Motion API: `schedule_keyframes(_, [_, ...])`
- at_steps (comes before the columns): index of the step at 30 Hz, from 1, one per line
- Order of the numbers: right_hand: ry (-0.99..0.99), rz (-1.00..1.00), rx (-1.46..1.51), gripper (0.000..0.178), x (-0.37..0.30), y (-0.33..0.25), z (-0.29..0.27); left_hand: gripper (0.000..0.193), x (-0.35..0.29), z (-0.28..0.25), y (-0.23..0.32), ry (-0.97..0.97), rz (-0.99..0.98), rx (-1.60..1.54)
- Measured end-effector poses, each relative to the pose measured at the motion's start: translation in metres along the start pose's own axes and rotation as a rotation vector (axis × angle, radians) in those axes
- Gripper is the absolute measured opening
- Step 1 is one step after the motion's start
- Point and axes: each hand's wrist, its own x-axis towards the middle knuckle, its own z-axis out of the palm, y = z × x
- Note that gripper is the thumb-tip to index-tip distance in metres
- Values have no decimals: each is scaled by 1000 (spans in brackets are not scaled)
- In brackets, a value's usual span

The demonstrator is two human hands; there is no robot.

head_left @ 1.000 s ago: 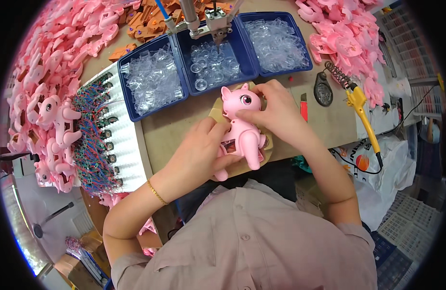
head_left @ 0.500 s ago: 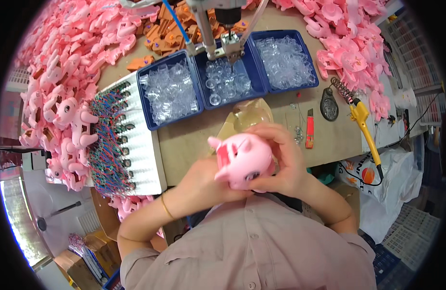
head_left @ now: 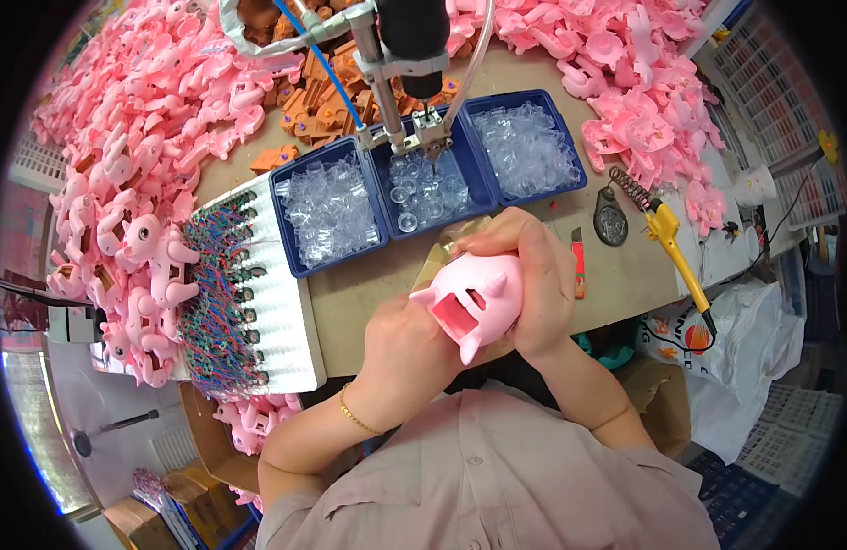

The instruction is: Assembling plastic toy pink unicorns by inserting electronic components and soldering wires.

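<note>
A pink plastic toy animal head (head_left: 486, 291), with small pointed ears and a rectangular opening in it, is held between my two hands. My left hand (head_left: 409, 344) closes on its left side, with the fingertips hidden behind the head. My right hand (head_left: 544, 284) wraps round its right side, fingers curled over the far edge. Just beyond the head, a tan fixture (head_left: 432, 264) shows partly, mostly covered by my hands and the toy. Above it hangs a screwdriving machine (head_left: 421, 82) with its bit pointing down.
Three blue bins, one of them the left bin (head_left: 384, 240), hold clear plastic parts. A white foam tray (head_left: 299, 353) carries wired components. Pink toy bodies (head_left: 153, 243) and pink shells (head_left: 639, 128) are heaped around. A yellow soldering iron (head_left: 677, 252) and a red cutter (head_left: 578, 270) lie right.
The toy head has turned in my hands, so its opening faces up and its eye no longer shows. My right hand has moved further over its far side. The whole view has shifted slightly.
</note>
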Motion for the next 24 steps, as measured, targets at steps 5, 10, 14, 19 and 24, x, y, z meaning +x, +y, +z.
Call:
schedule_keyframes(5, [-386, -44, -406, 41, 14, -23, -39, 33, 18, -8, 0, -396, -19, -96])
schedule_keyframes(10, [-343, 50, -411, 50, 9, -21, -18, 52, 13, -8, -2, -393, -87, -242])
schedule_keyframes(14, [-233, 38, -356, 51, -3, -34, -30, 75, 7, -22, -11, -406, -64, -390])
schedule_keyframes(19, [-19, 153, 83, 58, -6, -31, -17, 91, -31, -28, -1, 144, -196, -963])
schedule_keyframes(24, [19, 263, 192, 51, -14, -33, -20, 105, -30, -29, 10, 234, -281, -639])
